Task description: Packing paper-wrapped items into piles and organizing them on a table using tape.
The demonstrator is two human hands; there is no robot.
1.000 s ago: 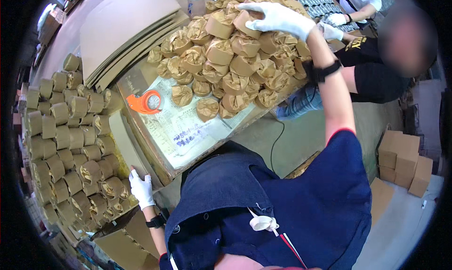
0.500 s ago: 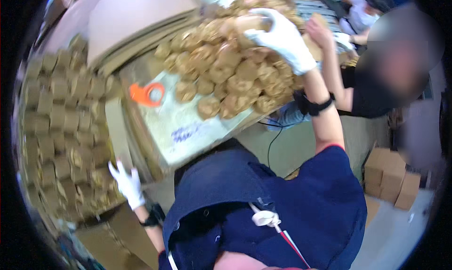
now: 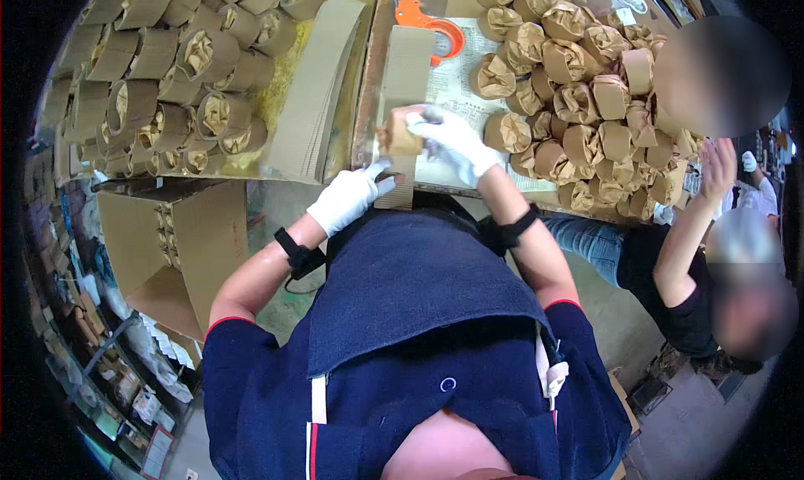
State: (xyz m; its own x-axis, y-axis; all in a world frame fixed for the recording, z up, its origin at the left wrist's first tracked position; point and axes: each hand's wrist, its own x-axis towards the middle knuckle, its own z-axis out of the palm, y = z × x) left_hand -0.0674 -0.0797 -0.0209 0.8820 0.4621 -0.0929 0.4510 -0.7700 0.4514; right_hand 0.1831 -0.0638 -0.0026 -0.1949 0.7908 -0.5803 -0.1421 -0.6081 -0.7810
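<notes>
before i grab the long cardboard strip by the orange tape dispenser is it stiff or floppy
The cardboard strip is probably light for its size, as it looks thin and narrow. It likely bends: similar-looking board is curled into the paper-filled rings on the left. Lying flat, it should slide rather than roll or tip.

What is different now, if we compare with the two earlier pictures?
The right hand has moved left, away from the pile of paper-filled rings, and now holds a brown piece over a cardboard strip newly on the table. The left hand has moved right, from the strip stack to this strip's near end. The orange tape dispenser stays on the table.
</notes>
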